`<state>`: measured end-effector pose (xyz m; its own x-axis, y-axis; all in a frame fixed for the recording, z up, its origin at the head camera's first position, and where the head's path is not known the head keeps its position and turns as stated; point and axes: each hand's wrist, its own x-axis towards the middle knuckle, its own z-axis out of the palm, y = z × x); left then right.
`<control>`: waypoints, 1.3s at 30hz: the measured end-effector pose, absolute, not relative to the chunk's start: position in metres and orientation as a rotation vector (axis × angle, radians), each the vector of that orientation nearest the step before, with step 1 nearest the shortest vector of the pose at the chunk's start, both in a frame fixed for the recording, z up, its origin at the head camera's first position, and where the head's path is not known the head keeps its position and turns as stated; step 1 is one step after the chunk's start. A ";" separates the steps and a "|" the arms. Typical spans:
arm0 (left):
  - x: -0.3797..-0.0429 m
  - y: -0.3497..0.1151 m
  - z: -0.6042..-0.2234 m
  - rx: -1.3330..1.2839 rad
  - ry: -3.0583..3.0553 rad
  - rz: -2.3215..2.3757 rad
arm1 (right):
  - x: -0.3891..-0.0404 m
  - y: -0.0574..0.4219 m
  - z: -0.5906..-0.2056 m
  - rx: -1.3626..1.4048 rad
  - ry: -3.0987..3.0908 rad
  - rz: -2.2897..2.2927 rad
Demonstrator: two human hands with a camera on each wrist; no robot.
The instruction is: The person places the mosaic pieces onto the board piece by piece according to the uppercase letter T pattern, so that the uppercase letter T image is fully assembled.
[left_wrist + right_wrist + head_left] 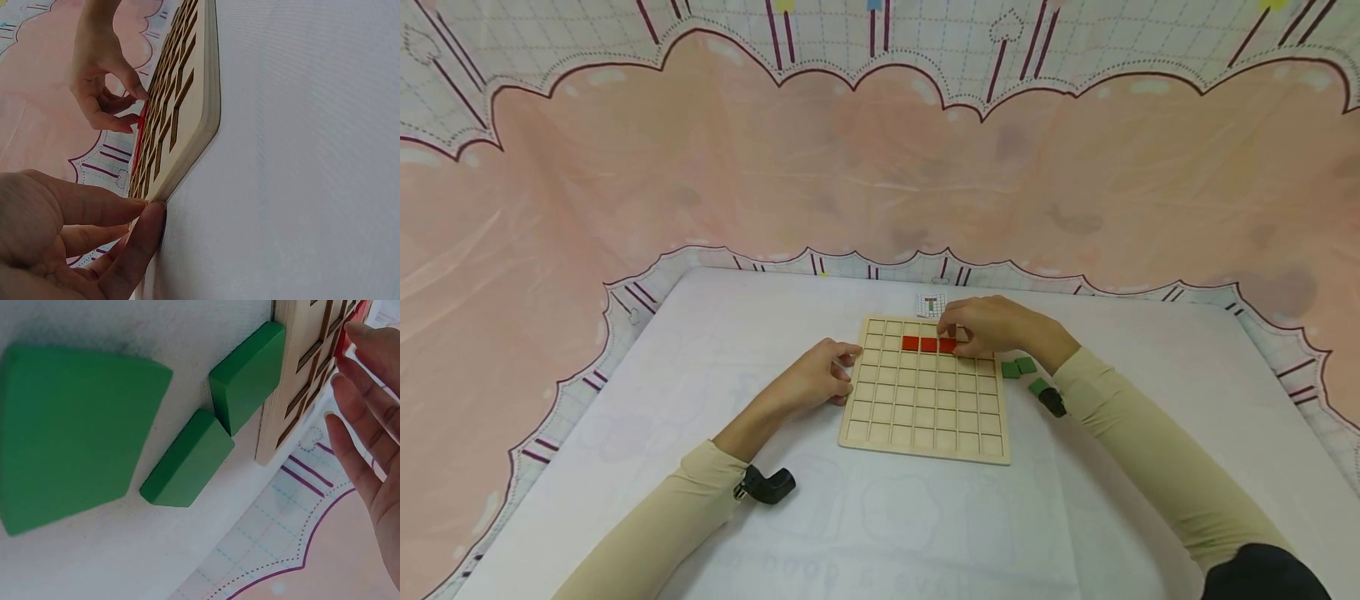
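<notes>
A wooden grid board (925, 452) lies on the white table. Three red square tiles (928, 344) sit side by side in one of its far rows. My right hand (988, 323) reaches over the far right part of the board, its thumb and index finger pinching the rightmost red tile (948, 345). At the board's left edge, my left hand (811, 375) rests its thumb and index fingertips against the wood, spread along the side. Several green square tiles (81, 434) lie on the table to the right of the board, below the right wrist.
Behind the board lies a small printed pattern card (931, 305), partly beside the right hand. A black wrist camera (767, 485) is worn on the left sleeve. A pink and white patterned cloth (850, 183) hangs beyond the far table edge.
</notes>
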<state>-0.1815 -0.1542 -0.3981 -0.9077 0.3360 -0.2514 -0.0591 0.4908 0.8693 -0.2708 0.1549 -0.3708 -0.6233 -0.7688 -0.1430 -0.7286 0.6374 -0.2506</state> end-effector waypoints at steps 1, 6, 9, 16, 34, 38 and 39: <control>-0.182 -0.154 -0.398 0.230 2.351 1.392 | -0.271 0.155 -0.371 -1.218 2.622 -0.249; -0.182 -0.155 -0.399 0.237 2.351 1.388 | -0.270 0.156 -0.370 -1.215 2.626 -0.253; -0.182 -0.154 -0.399 0.236 2.352 1.382 | -0.269 0.157 -0.370 -1.212 2.629 -0.257; -0.183 -0.154 -0.399 0.235 2.354 1.376 | -0.267 0.162 -0.369 -1.171 2.608 -0.327; -0.185 -0.157 -0.400 0.254 2.339 1.392 | -0.254 0.183 -0.359 -1.145 2.625 -0.399; -0.186 -0.157 -0.401 0.245 2.333 1.398 | -0.251 0.188 -0.359 -1.140 2.625 -0.397; -0.186 -0.157 -0.401 0.244 2.333 1.399 | -0.250 0.189 -0.359 -1.130 2.626 -0.398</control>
